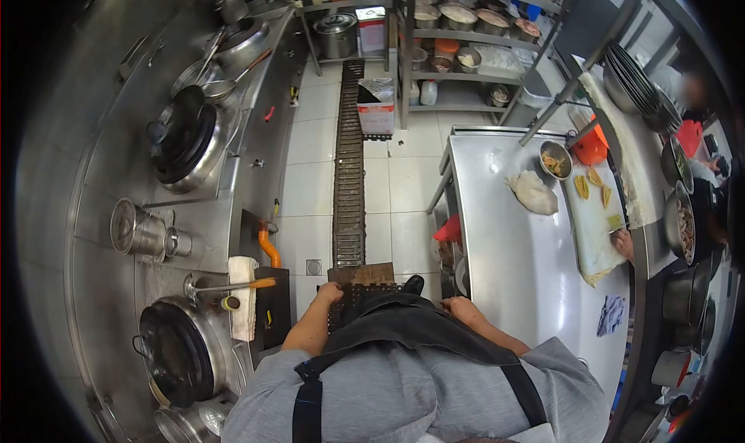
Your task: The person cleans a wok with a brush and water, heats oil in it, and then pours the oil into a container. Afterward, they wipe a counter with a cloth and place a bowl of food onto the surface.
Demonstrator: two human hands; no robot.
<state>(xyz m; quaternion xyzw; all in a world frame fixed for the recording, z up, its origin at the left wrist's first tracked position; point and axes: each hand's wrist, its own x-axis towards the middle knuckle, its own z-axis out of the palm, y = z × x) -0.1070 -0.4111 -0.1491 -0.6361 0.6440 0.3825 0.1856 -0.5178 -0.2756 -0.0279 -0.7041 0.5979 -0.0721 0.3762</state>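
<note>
I look down at my own body, in a grey shirt and a dark apron (pixel 403 326). My left hand (pixel 330 292) is closed on the apron's left edge at waist height, above the floor grate. My right hand (pixel 462 310) grips the apron's right edge, close to the corner of the steel table (pixel 504 272). Neither hand holds anything else.
A stove line with black woks (pixel 186 136) (pixel 177 350), pots and an orange-handled ladle (pixel 233 286) runs along my left. A drain grate (pixel 349 171) runs down the tiled aisle. The table carries a cutting board (pixel 594 225), a bowl (pixel 556 160) and a blue cloth (pixel 611 313). Another person's hand (pixel 621 243) rests at the board.
</note>
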